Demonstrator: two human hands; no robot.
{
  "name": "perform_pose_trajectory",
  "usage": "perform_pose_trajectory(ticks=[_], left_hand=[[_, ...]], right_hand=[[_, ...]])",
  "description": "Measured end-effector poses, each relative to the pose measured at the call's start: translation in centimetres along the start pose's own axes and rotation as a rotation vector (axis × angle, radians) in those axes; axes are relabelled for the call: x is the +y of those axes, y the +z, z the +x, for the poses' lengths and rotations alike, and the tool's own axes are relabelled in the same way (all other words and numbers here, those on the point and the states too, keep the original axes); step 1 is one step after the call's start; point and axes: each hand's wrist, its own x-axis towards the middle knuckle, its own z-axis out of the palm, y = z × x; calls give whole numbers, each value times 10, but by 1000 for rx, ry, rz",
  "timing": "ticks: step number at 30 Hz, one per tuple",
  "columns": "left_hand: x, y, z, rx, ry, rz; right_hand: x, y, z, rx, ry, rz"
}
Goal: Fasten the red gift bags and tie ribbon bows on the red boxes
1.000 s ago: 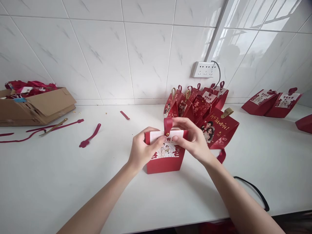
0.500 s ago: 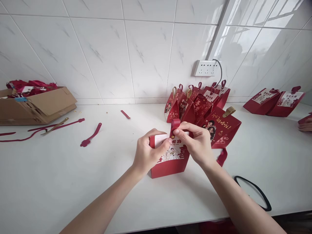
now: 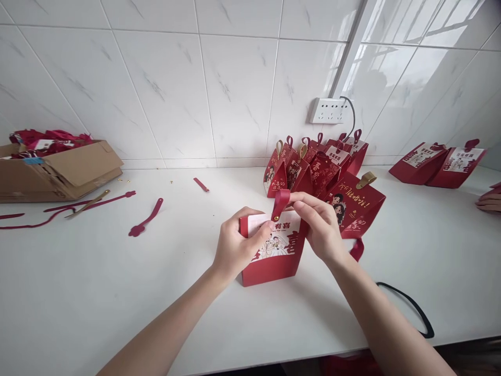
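Note:
A red gift box (image 3: pixel 270 272) with a white label of a cartoon couple stands upright on the table before me. At its top is a dark red strap (image 3: pixel 282 200), looped, with a gold rivet (image 3: pixel 276 218) on its front. My left hand (image 3: pixel 238 241) grips the box's upper left side, its thumb pressed just below the rivet. Around the upper right corner curls my right hand (image 3: pixel 319 224). Its index fingertip reaches the strap's edge and its thumb lies against that finger; the other fingertips are hidden.
Several red gift boxes (image 3: pixel 319 175) crowd behind my right hand. Two more boxes (image 3: pixel 456 169) stand far right, near another person's hand (image 3: pixel 489 202). An open cardboard box (image 3: pixel 84 167) sits at left, with loose straps (image 3: pixel 147 218) nearby. A black loop (image 3: pixel 415 305) lies at the front right.
My right thumb has moved off the strap's front to the right, uncovering the rivet and more of the label. My left hand keeps its grip on the gift box.

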Motion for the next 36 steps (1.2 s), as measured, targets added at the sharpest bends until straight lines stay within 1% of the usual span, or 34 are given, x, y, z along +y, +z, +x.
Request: perform_pose_trajectory(ticks=[3,5,6,8,12,14,16,18,20,23,26,29,31,32,33,34,35,36], left_hand=[[-11,-8,0,-90,34,-60],[-20,-15,2,-194,47,-119],[-25,-18,4,-242,30,-139],[-33,-23,7,-301,-44,-155],[-39,-25,12,-342,-200,-249],[-39,-24,11,-348,-239,-313],[-38,-22,10,-345,-243,-355],[-37,-21,8,-350,-227,-371],[-36,-19,7,-356,-215,-360],[-35,-18,9,-343,-222,-323],[-36,-18,10,-309,-257,-284],[-41,-19,8,-228,-282,-268],[-47,-19,6,-157,-271,-300],[-50,-19,6,-139,-260,-336],[-53,-19,6,-147,-250,-381],[-55,-19,7,-163,-244,-413],[-57,-19,9,-186,-247,-422],[-57,-19,12,-193,-255,-405]], right_hand=[[2,-10,4,-48,21,-36],[3,-14,7,-53,38,-100],[4,-14,8,-48,48,-116],[5,-14,10,-8,68,-112],[9,-11,13,124,126,-53],[11,-10,15,147,183,12],[13,-10,15,161,233,94],[13,-10,16,179,252,138],[14,-11,16,190,247,130],[15,-13,16,189,224,66],[15,-14,18,168,157,-74],[11,-13,18,86,56,-227],[6,-15,14,37,30,-269],[2,-17,10,35,25,-291],[-3,-20,4,55,21,-321],[-9,-25,-4,103,12,-359],[-16,-31,-14,178,0,-399],[-26,-38,-26,279,-12,-436]])
